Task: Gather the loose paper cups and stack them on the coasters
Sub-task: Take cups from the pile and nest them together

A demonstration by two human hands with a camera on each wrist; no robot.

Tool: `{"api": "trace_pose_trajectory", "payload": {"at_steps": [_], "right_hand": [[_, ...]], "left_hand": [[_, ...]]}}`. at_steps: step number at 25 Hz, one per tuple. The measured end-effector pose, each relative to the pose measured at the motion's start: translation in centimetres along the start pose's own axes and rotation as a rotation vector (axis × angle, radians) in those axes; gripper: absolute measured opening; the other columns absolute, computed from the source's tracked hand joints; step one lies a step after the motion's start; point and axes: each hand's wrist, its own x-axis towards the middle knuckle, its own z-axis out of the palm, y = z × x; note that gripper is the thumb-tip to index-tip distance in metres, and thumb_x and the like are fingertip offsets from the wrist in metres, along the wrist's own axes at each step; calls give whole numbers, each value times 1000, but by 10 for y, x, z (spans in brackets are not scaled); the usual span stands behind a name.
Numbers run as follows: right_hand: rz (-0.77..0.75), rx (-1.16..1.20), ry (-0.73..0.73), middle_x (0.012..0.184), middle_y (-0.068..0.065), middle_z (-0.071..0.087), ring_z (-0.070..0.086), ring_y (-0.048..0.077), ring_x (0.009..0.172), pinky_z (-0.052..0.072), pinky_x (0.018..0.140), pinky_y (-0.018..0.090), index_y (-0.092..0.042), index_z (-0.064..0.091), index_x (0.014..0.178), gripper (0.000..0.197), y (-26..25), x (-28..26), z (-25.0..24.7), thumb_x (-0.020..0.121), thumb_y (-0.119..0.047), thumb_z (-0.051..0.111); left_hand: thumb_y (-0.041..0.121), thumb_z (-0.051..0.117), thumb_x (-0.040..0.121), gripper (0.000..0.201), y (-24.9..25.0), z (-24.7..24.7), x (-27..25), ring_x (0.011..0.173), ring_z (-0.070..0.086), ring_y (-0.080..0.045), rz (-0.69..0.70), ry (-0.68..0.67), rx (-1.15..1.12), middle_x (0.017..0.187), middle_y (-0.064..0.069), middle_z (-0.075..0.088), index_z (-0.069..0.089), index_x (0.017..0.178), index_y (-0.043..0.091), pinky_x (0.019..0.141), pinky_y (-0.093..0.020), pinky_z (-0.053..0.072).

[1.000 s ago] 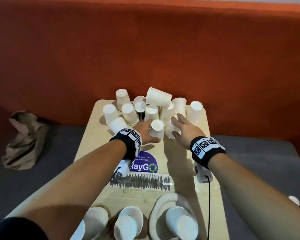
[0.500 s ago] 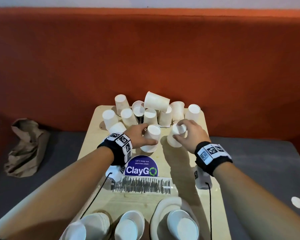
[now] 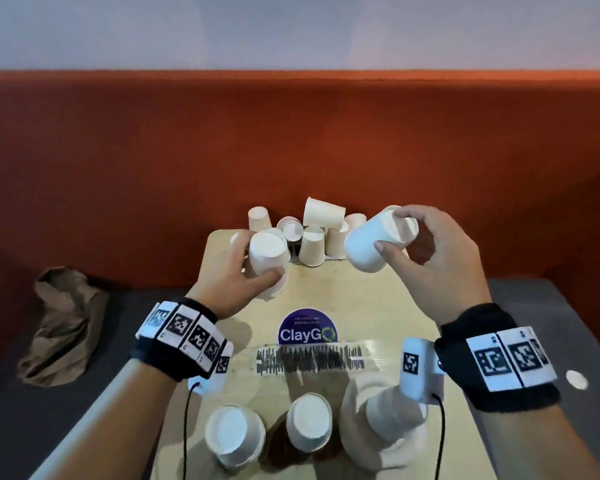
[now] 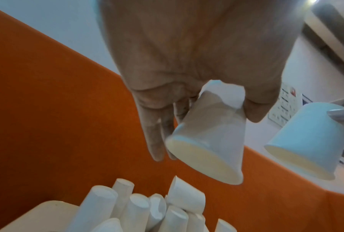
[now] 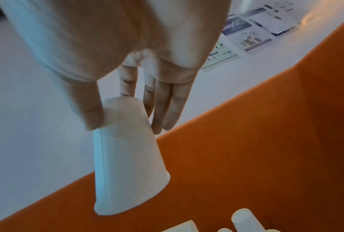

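Head view shows our left hand [image 3: 238, 275] and right hand [image 3: 430, 252] each gripping an inverted paper cup [image 3: 269, 259], rims toward the near-edge stacks [image 3: 234, 434] directly below our wrists.

Pale wooden table [image 3: 395, 306]; upturned paper cups [image 3: 312, 249] clustered far end; ClayGo sticker [image 3: 307, 328]; possibly coasters [image 3: 352, 410] under near stacks [image 3: 234, 433].

Crumpled brown paper bag [image 3: 61, 327] on grey seat; ClayGo sticker [image 3: 307, 327] on table [image 3: 388, 306].
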Motion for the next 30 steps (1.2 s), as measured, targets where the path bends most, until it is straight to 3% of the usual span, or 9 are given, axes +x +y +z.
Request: {"api": "trace_pose_trajectory", "payload": {"at_steps": [4,6,8,13,16,19,22,27,30], "right_hand": [[-41,94,68,119,-14,64,58,7,110,45,92,16,-28,61,115,37,-41,-36,9,83,-21,78],[-35,196,100,120,-13,65,61,14,111,51,95,35,-29,61,116,37,-57,-57,22,84,-25,79],[-10,326,85,122,-9,66,65,21,110,55,90,44,-29,62,117,38,-69,-77,39,83,-28,80],[48,593,-25,121,-5,67,70,15,102,56,77,22,-19,62,119,43,-95,-109,68,79,-26,76],[11,603,-93,121,-6,66,70,18,103,57,79,26,-18,61,121,41,-104,-112,75,82,-20,76],[-36,563,-163,120,-11,64,70,17,100,58,80,28,-18,60,123,39,-112,-112,84,87,-10,74],[-66,556,-199,122,-7,62,69,15,99,58,78,27,-23,59,124,42,-116,-115,89,87,-10,75],[-145,397,-296,125,-10,60,65,18,112,60,84,32,-31,60,131,53,-115,-122,96,85,-12,77],[-116,393,-287,125,-13,60,65,18,113,60,85,36,-35,61,128,53,-115,-120,99,84,-12,78]], "left_hand": [[32,68,91,43,-10,-20,-50,95,54,21,29,133,-132,113,21,59,45,127,33,73,-2,42],[31,71,89,43,-15,-27,-73,93,53,23,36,207,-153,107,24,58,42,120,36,70,-3,42],[30,77,83,48,-18,-30,-92,88,54,22,32,248,-149,101,23,59,42,116,32,65,-2,44],[31,91,64,58,-31,-40,-123,89,59,5,87,306,-40,98,17,67,57,111,33,72,-10,48],[31,93,59,74,-41,-43,-132,90,61,-3,87,269,4,97,18,65,55,122,33,81,-22,52],[34,96,56,88,-43,-43,-137,95,62,-5,97,259,-15,99,21,64,50,132,32,85,-22,51],[37,95,57,83,-48,-42,-140,96,61,-4,143,256,-37,107,15,66,55,130,31,84,-23,52],[34,93,61,82,-54,-40,-140,91,57,0,154,224,1,102,14,62,60,136,29,80,-8,43],[17,95,58,104,-55,-42,-137,103,59,1,88,143,-181,117,10,62,44,149,27,85,-3,42]]}}
